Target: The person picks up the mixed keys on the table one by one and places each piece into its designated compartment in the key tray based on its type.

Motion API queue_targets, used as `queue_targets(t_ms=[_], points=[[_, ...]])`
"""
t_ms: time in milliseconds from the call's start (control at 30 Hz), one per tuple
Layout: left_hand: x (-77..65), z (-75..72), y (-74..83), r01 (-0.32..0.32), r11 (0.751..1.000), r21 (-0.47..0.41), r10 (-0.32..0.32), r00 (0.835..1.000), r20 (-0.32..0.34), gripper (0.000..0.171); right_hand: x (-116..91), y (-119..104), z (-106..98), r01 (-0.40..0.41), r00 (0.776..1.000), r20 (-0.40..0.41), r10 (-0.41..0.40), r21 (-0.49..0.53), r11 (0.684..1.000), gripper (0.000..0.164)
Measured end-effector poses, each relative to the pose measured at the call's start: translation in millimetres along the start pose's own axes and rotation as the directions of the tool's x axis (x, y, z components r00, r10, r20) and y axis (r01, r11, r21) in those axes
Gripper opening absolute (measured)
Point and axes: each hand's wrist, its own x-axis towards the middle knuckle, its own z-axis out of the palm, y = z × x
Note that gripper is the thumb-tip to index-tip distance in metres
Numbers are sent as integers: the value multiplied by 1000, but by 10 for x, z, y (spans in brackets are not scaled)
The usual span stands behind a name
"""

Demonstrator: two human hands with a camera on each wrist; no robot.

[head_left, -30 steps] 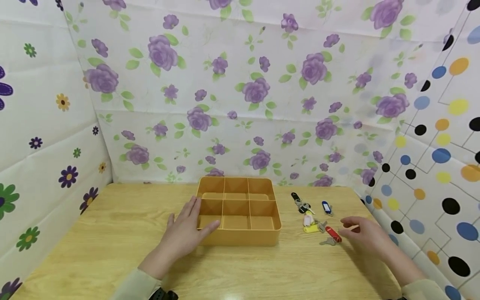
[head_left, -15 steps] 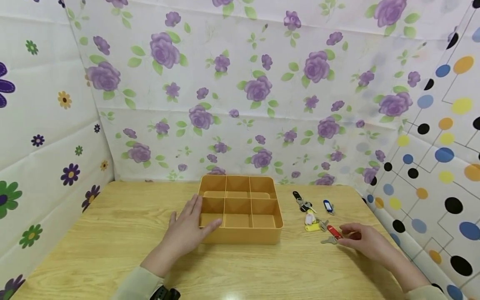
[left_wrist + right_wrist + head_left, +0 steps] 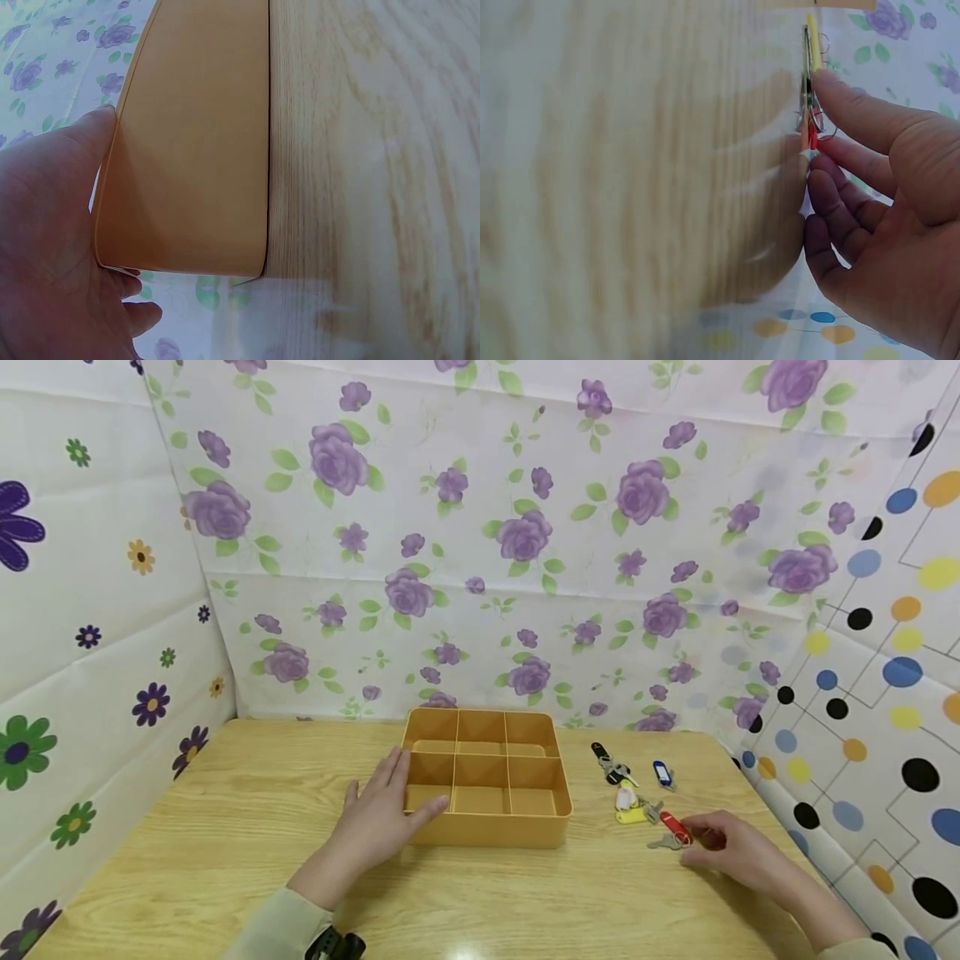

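My left hand rests at the left front corner of an orange six-compartment organizer box, fingers fairly straight along its left side and thumb over the front rim. In the left wrist view the thumb lies on the rim of the box, with fingertips showing past the corner. On the right, my right hand is low at the table, thumb and fingers apart around the near end of a red key tag. Its silver key lies flat beside it. The right wrist view shows thumb and index fingertips right at the tag's ring.
Behind the red tag lie a yellow key tag, a pale tag, a black key tag with keys and a blue key tag. The wooden table meets a floral cloth at the back; a dotted cloth flanks the right.
My right hand has come in toward the red key tag, its thumb and fingers now at the tag's end. The left hand stays on the box; the view has shifted slightly.
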Motion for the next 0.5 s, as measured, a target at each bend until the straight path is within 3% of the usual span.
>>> queue_targets(t_ms=[500], points=[[-10, -11, 7, -5, 1000, -4, 5, 1000, 9, 114, 81, -45, 26, -38, 999, -2, 38, -24, 999, 45]])
